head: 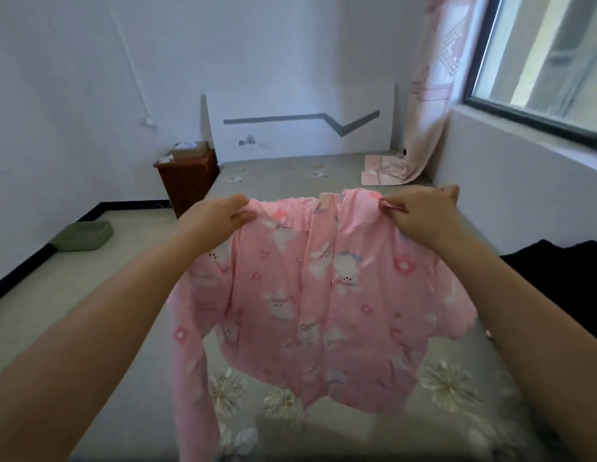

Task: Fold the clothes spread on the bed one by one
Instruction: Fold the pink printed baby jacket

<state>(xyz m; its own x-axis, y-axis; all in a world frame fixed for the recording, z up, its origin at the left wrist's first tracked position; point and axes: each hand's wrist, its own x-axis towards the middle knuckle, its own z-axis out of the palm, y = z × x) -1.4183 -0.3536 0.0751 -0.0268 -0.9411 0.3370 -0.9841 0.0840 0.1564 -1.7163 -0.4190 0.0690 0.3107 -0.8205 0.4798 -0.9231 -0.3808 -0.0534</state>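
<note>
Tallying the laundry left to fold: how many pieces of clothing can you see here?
3: a pink printed pyjama top held up in both hands, a folded pink garment at the bed's far right, dark clothing at right. More may be hidden.

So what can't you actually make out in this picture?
All in the head view:
- Bed: its middle is hidden behind the held-up pink top.
- Top's left sleeve: cut off by the bottom edge.
- Dark cloth at right: too dark to identify, and cut off by the right edge.
- Items on the brown cabinet: too small to tell.
- Left hand and right hand: fingers partly buried in fabric.
</note>
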